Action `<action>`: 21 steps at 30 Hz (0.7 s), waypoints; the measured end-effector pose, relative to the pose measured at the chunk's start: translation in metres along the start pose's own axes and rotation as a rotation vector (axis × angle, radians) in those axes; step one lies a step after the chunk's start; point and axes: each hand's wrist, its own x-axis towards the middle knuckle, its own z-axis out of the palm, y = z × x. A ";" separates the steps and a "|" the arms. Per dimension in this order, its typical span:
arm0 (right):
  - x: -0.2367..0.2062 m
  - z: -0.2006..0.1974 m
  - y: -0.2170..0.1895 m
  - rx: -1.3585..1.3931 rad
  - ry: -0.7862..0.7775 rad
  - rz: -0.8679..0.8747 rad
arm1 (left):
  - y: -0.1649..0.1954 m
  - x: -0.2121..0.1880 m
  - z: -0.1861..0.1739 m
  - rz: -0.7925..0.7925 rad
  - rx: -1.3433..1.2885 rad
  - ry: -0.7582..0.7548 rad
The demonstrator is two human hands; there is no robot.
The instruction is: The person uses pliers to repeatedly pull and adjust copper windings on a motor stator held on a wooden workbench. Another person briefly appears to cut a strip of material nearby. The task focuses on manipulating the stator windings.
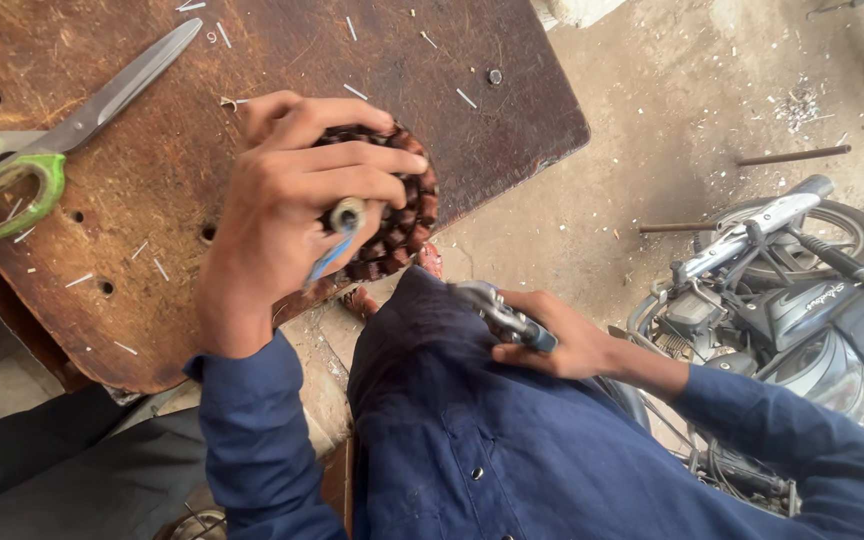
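Bench [202, 230] fills upper left of frame. Scissors [42, 140] on it at far left, blades running toward top centre. Wire clippings [465, 97] scattered across bench top. Left hand [292, 200] at centre of frame, over bench edge, wrapped around round wound coil [404, 215], with a thin tool [337, 245] lying across the palm. Right hand [562, 345] lower right of centre, resting on the lap, closed on pliers [502, 315]. Motorcycle [782, 300] at right edge on the floor [672, 110]; two rods [792, 155] on floor above it.
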 end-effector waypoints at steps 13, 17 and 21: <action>0.006 -0.005 0.003 -0.047 -0.042 0.115 | 0.011 0.008 -0.008 -0.109 0.035 -0.040; -0.001 -0.007 0.006 0.062 -0.119 0.153 | 0.013 0.007 -0.010 -0.123 0.018 -0.034; 0.001 -0.023 0.008 0.466 -0.422 0.105 | 0.014 0.007 -0.009 -0.123 -0.038 -0.052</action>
